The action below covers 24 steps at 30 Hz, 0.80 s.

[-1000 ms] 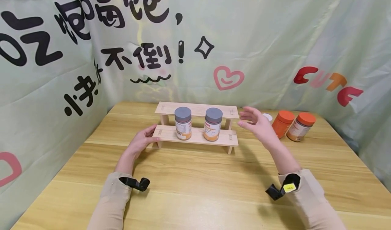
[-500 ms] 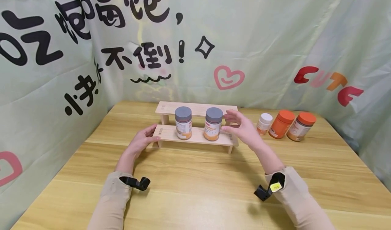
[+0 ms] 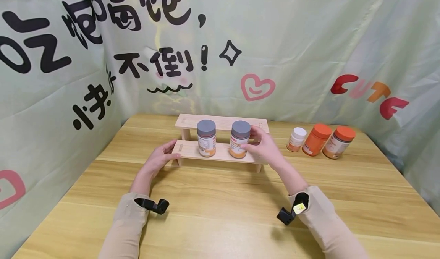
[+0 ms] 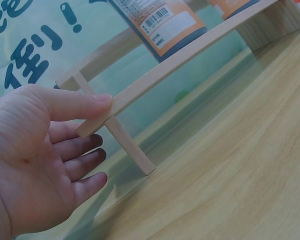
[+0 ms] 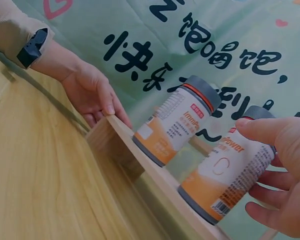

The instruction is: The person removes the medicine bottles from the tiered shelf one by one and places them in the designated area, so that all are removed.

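Note:
Two supplement bottles with grey caps and white-and-orange labels stand upright on the lower step of a two-step wooden rack [image 3: 188,149]. My left hand [image 3: 159,160] pinches the left end of that step, thumb [image 4: 97,105] along its front edge and fingers behind. My right hand [image 3: 264,149] is at the right bottle [image 3: 236,143], its thumb [image 5: 255,129] across the label and its fingers curled round the far side. The left bottle [image 3: 206,140] stands untouched between the hands. Part of the rack's right end is hidden by my right hand.
On the table [image 3: 213,213] to the right stand a small white-capped bottle [image 3: 296,140], an orange bottle [image 3: 316,140] and an orange-capped bottle [image 3: 338,143]. The rack's upper step [image 3: 220,122] lies behind. A printed cloth [image 3: 302,60] hangs round the table's back and sides.
My right hand has moved left from beside the rack to the right bottle, and its fingers have closed round it. The small white-capped bottle has come into view. My left hand stays put.

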### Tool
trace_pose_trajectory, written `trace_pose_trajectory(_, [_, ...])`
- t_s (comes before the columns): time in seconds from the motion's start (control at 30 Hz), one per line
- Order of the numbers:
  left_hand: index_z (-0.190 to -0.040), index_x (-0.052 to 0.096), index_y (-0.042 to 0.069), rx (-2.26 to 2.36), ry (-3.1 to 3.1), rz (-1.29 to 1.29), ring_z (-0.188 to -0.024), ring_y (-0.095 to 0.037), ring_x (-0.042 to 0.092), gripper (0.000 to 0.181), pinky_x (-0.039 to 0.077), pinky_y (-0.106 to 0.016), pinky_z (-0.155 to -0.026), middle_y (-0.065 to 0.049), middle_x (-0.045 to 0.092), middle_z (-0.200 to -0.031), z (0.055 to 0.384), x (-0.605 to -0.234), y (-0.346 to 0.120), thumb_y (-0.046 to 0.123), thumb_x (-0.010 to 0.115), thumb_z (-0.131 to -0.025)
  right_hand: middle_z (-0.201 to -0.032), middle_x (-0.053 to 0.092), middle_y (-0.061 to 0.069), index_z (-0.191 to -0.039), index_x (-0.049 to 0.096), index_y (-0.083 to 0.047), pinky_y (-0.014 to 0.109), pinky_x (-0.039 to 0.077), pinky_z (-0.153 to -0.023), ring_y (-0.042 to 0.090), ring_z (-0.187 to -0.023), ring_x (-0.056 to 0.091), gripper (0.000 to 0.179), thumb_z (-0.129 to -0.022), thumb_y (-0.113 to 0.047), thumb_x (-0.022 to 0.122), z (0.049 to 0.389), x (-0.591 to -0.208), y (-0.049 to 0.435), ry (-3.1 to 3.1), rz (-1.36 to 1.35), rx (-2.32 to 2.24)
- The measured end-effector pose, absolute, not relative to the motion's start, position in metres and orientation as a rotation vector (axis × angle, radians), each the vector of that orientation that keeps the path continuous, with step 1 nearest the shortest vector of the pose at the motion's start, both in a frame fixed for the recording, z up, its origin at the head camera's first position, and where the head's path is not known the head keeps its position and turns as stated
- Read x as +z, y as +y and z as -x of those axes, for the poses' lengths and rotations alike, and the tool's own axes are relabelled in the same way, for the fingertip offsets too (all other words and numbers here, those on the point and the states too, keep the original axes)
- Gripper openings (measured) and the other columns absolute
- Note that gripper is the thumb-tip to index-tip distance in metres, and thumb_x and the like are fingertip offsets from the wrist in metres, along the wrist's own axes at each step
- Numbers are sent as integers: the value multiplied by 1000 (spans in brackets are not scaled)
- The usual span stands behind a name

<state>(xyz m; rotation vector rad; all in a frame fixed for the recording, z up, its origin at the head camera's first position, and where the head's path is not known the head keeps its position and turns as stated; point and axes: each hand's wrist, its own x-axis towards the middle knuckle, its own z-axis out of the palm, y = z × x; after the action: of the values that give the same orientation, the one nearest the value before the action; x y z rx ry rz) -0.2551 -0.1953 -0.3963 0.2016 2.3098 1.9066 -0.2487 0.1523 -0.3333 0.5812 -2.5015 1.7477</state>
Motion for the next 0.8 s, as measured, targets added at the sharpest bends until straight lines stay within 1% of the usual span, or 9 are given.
trace_pose_trajectory(0.27, [-145, 21, -4, 1882, 2328, -195, -137, -32, 20, 74, 17, -41, -112, -22, 20, -150, 256, -396, -197, 7, 64, -86, -121, 53, 24, -134, 40, 5, 44, 45, -92, 34, -111, 50, 63, -80, -6, 71, 252, -336, 142, -2517, -511, 1700])
trace_pose_trajectory(0.57, [-144, 22, -6, 1932, 2283, -220, -137, -32, 20, 72, 18, -40, -112, -23, 20, -149, 256, -396, -196, 4, 63, -85, -117, 56, 21, -131, 44, 3, 42, 47, -89, 32, -106, 54, 61, -80, -10, 73, 255, -338, 141, -2507, -501, 1646])
trace_pose_trajectory(0.8, [-144, 22, -5, 1920, 2299, -206, -137, -32, 20, 73, 18, -40, -112, -23, 21, -149, 255, -396, -194, 4, 63, -85, -115, 56, 23, -132, 42, 4, 43, 47, -88, 33, -104, 54, 62, -80, -10, 72, 250, -337, 144, -2538, -482, 1607])
